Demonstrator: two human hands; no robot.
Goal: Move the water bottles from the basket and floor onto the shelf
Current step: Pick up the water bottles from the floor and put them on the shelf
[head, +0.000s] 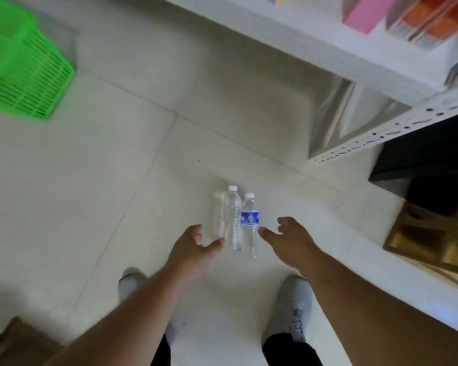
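Two clear water bottles with white caps stand side by side on the tiled floor. The left bottle has no label; the right bottle carries a blue label. My left hand hovers open just left of the unlabelled bottle, its thumb close to the bottle's base. To the right of the labelled bottle, my right hand is open with fingers spread. Neither hand holds anything. The green plastic basket sits at the upper left. The white shelf runs along the upper right.
Pink and orange packages stand on the shelf. A perforated metal shelf post slants at the right. A brown box sits at the right edge. My grey shoes stand just behind the bottles.
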